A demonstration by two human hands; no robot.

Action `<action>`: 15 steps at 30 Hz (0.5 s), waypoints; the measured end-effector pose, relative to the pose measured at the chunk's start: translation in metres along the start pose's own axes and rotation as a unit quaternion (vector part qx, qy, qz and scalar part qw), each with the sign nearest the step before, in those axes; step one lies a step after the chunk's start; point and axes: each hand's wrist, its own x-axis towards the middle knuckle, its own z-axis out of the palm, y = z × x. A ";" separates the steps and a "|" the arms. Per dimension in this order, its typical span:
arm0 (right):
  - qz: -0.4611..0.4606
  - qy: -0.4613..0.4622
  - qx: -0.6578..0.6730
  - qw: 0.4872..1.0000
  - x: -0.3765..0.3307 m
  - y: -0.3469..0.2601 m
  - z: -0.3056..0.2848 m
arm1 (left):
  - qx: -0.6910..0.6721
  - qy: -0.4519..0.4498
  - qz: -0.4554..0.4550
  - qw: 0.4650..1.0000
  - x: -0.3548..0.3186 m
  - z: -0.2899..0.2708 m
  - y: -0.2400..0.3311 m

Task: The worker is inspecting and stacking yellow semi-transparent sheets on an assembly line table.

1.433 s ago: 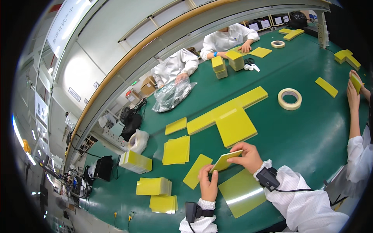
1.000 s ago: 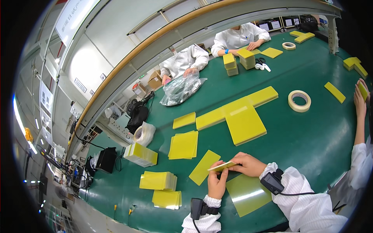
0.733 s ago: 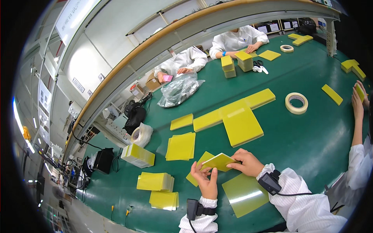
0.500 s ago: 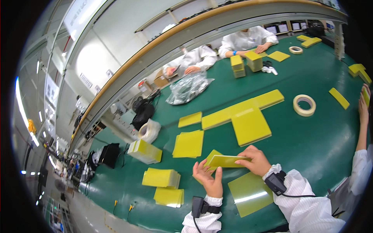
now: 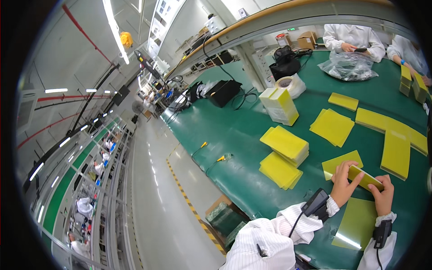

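Observation:
Both my hands grip a thin stack of yellow rectangular sheets (image 5: pixel 365 178) tilted above the green table. My left hand (image 5: pixel 344 183) closes on its left end, and my right hand (image 5: pixel 384 195) holds the right end. Behind my left hand lies a loose yellow sheet (image 5: pixel 335 164). Below the hands is a larger translucent yellow-green sheet (image 5: pixel 353 220), flat on the table and reflecting light. To the left stand a thick pile of yellow sheets (image 5: pixel 286 143) and a lower, spread pile (image 5: pixel 279 172). A fanned yellow pile (image 5: pixel 332 127) lies farther back.
Yellow stacks (image 5: pixel 396 155) lie at right. A white-sided block of sheets (image 5: pixel 280 107), a tape roll (image 5: pixel 284 82) in plastic and a clear plastic bag (image 5: pixel 348 66) stand farther back. Yellow-tipped cables (image 5: pixel 221 159) lie near the table's left edge. Two co-workers (image 5: pixel 355 38) sit opposite.
My view has swung left, so the table things appear farther right. My left hand, spread open beside the sheets before, is now closed on them together with the right.

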 end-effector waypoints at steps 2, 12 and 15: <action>-0.007 -0.024 -0.010 1.000 0.000 0.001 0.000 | 0.030 0.037 0.031 0.998 0.002 -0.001 0.000; 0.024 -0.022 -0.002 0.999 -0.001 -0.004 0.000 | -0.144 -0.019 -0.025 0.989 0.003 0.003 -0.008; 0.036 -0.024 -0.006 0.999 -0.001 -0.006 0.000 | -0.126 -0.021 -0.017 0.992 0.002 0.004 -0.010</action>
